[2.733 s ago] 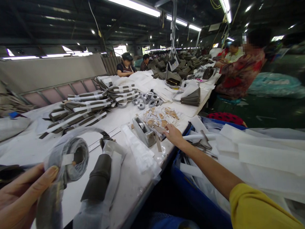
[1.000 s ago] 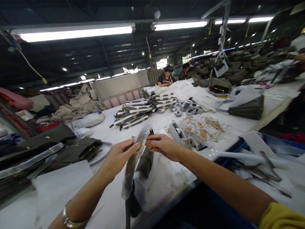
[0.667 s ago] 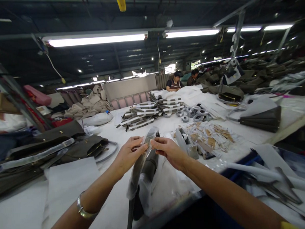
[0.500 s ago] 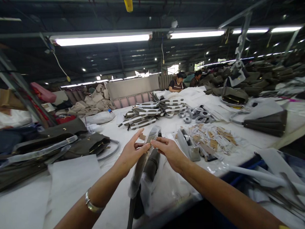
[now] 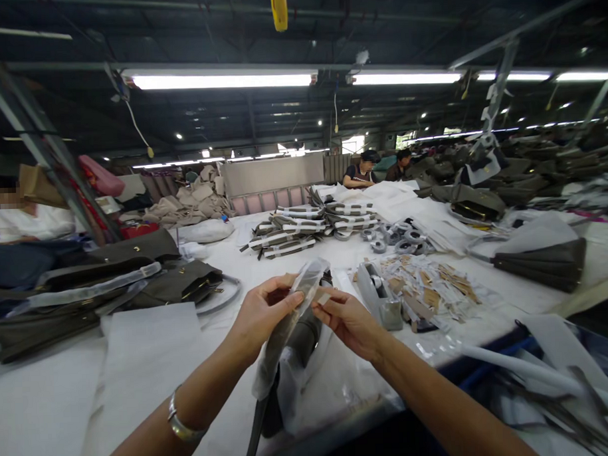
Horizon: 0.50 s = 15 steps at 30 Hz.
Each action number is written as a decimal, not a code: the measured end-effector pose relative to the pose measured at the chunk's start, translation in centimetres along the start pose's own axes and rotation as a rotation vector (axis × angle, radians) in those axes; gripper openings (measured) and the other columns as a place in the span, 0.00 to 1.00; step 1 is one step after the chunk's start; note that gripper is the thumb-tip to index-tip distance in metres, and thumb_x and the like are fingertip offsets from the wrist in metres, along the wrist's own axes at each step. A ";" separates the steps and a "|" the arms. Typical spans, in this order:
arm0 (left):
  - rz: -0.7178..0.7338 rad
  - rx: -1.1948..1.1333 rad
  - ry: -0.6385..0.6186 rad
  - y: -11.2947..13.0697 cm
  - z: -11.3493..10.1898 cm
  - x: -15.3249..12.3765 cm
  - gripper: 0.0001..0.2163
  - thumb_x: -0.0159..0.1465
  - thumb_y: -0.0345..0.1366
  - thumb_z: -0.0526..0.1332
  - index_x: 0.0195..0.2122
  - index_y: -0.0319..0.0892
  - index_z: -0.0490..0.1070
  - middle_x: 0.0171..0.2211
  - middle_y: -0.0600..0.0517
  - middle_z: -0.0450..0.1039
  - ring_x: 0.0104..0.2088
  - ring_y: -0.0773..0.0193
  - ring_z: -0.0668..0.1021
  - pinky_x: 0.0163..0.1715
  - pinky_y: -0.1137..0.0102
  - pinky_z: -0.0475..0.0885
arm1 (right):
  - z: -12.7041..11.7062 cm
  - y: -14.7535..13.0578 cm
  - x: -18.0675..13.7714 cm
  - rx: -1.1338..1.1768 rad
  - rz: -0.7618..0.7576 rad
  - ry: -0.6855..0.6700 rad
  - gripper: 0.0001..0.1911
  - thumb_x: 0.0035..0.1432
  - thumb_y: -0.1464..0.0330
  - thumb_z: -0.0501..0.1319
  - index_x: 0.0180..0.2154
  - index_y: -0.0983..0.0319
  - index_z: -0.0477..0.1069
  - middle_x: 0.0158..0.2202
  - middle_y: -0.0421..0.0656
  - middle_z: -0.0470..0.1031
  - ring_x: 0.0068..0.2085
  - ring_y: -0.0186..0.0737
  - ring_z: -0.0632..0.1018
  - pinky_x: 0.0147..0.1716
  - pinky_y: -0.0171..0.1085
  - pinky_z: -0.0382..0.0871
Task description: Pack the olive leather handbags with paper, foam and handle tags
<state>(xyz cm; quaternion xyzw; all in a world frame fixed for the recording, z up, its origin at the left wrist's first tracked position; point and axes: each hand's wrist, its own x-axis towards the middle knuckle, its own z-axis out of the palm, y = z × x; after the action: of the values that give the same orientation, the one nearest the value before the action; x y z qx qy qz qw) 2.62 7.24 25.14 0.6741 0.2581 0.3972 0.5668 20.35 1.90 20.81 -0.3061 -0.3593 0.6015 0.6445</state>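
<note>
Head camera: two bare hands busy over a white-topped table (image 5: 235, 403), just left of and a bit nearer than the boxy grey tape dispenser (image 5: 379, 295), so I'll use that as my landmark.
Strap: long olive-grey strap in cloudy clear plastic (image 5: 276, 352), held at a slant, near the dispenser on its left.
Left hand: thumb and fingers (image 5: 270, 312) pinched together on that strap, pretty snug; shiny silver bangle (image 5: 178, 418) on the wrist.
Right hand: fingertips close together (image 5: 352, 319), pinching a little tan strip (image 5: 324, 298) right by the plastic. Can't tell if the strip is touching it.
Under the strap: some dark olive tube-shaped piece (image 5: 305, 338), partly hidden, left of the dispenser.
Scraps: messy spread of brown and white paper bits (image 5: 436, 286), just right of the dispenser.
Coils: cluster of grey ring-shaped rolls (image 5: 399, 236), behind the dispenser.
Bundles: pile of dark straps with white wraps (image 5: 308, 228), behind the dispenser and to its left.
Bags: dark olive handbags with gold-coloured hardware (image 5: 126, 277), well left of the dispenser.
Co-worker: person in a dark top (image 5: 359, 173), way back beyond the dispenser.
</note>
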 end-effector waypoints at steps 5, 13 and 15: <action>0.081 0.200 0.038 0.9 0.1 -0.5 0.15 0.57 0.40 0.68 0.45 0.42 0.78 0.44 0.48 0.79 0.44 0.56 0.78 0.48 0.64 0.70 | 1.6 0.6 -0.6 -0.096 -0.119 0.114 0.13 0.45 0.62 0.76 0.30 0.61 0.78 0.31 0.39 0.75 0.33 0.33 0.73 0.38 0.34 0.71; 0.253 0.556 0.221 0.3 0.5 -1.3 0.13 0.59 0.37 0.66 0.46 0.47 0.79 0.44 0.52 0.80 0.45 0.59 0.78 0.50 0.64 0.71 | 2.9 0.9 -0.7 -0.248 -0.221 0.175 0.15 0.48 0.59 0.73 0.27 0.62 0.73 0.28 0.37 0.72 0.31 0.33 0.73 0.35 0.33 0.69; 0.332 0.626 0.265 -0.3 0.8 -1.4 0.12 0.61 0.36 0.65 0.46 0.48 0.78 0.45 0.53 0.79 0.47 0.60 0.78 0.51 0.64 0.71 | 3.0 1.0 -0.5 -0.274 -0.228 0.203 0.16 0.47 0.59 0.73 0.28 0.62 0.71 0.27 0.37 0.72 0.30 0.33 0.74 0.35 0.33 0.69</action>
<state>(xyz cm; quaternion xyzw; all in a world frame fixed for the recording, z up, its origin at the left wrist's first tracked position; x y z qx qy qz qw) 2.54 5.70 24.47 0.7902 0.3251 0.4693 0.2229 17.23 1.35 21.58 -0.4073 -0.4031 0.4361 0.6938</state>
